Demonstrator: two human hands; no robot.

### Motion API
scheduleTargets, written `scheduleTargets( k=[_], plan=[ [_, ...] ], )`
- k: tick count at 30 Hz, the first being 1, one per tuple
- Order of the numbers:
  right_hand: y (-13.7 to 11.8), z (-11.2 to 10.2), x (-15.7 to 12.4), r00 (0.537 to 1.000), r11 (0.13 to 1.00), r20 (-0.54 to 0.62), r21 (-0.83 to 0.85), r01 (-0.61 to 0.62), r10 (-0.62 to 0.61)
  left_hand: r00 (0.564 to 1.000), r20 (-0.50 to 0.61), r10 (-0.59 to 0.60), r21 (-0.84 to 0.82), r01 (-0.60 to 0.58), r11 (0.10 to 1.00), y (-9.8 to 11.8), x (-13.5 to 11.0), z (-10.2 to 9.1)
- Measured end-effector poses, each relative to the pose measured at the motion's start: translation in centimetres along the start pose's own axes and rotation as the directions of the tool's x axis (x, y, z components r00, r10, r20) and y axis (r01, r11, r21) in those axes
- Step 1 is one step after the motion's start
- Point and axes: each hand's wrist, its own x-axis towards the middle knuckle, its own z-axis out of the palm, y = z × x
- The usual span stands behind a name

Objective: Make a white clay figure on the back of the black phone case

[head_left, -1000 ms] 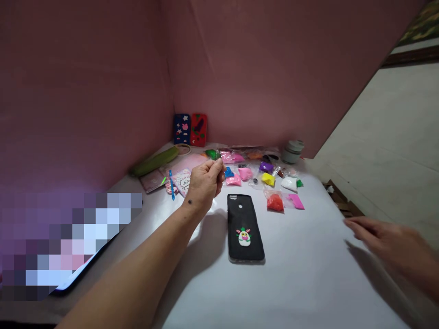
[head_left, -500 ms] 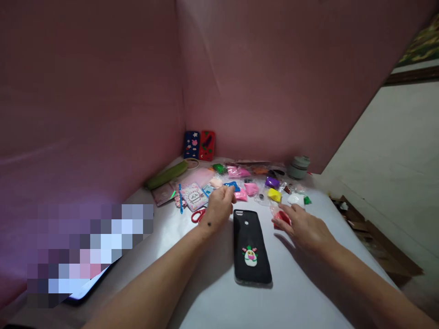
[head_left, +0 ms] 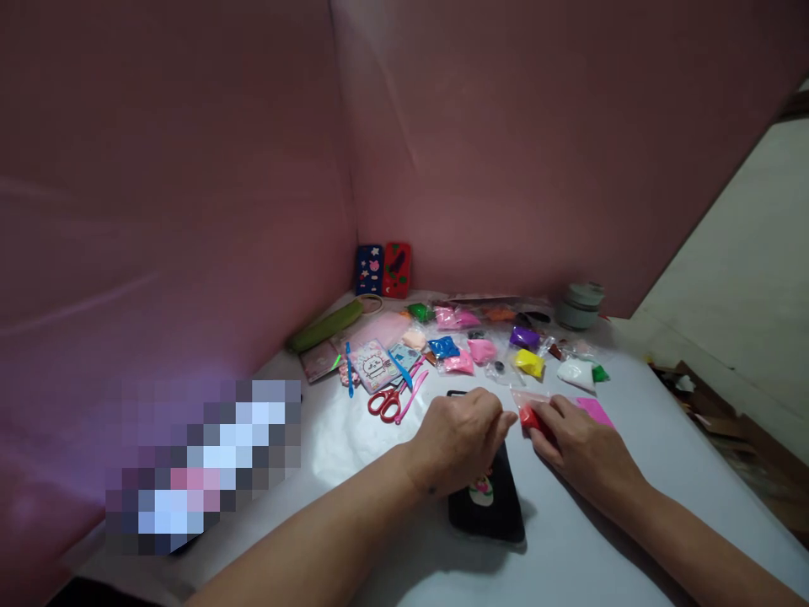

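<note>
A black phone case (head_left: 496, 506) lies on the white table, bearing a small white figure with pink and green parts. Over its upper part hovers my left hand (head_left: 460, 438), closed with thumb and fingers together; what they hold, if anything, is hidden. To the right of the case, my right hand (head_left: 578, 443) has its fingers closed on a clear plastic bag of red clay (head_left: 529, 417). The bag's open-looking clear end points toward the left fingertips. A flat bright pink piece (head_left: 596, 411) shows behind the right hand.
Several bags of coloured clay lie beyond, among them yellow (head_left: 529, 363), white (head_left: 576, 373) and blue (head_left: 444, 346). Red-handled scissors (head_left: 384, 405) lie left, near a pink tool (head_left: 412, 396). A grey-green jar (head_left: 580, 306) and two decorated cases (head_left: 397, 270) stand behind.
My left hand has moved right and nearer, from beside the scissors to over the phone case. My right hand stays with the red clay bag. The view has shifted slightly left.
</note>
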Motion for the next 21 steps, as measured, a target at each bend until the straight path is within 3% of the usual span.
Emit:
scheduleTargets(
  k=[8,17,21],
  plan=[
    [0.0,-0.1,-0.2,1.0,0.998,-0.003,0.061,-0.013,0.013,0.995,0.075,-0.064,0.11,0.055,0.992,0.2,0.2,-0.5],
    [0.1,0.2,-0.2,0.999,0.99,0.032,0.135,-0.034,0.03,0.939,0.074,-0.335,0.298,0.3,0.907,-1.7,0.7,-1.2],
    [0.0,0.1,-0.2,0.999,0.99,0.042,0.137,-0.035,0.029,0.928,0.137,-0.345,0.335,0.285,0.898,-1.2,1.1,-2.2]
  ],
)
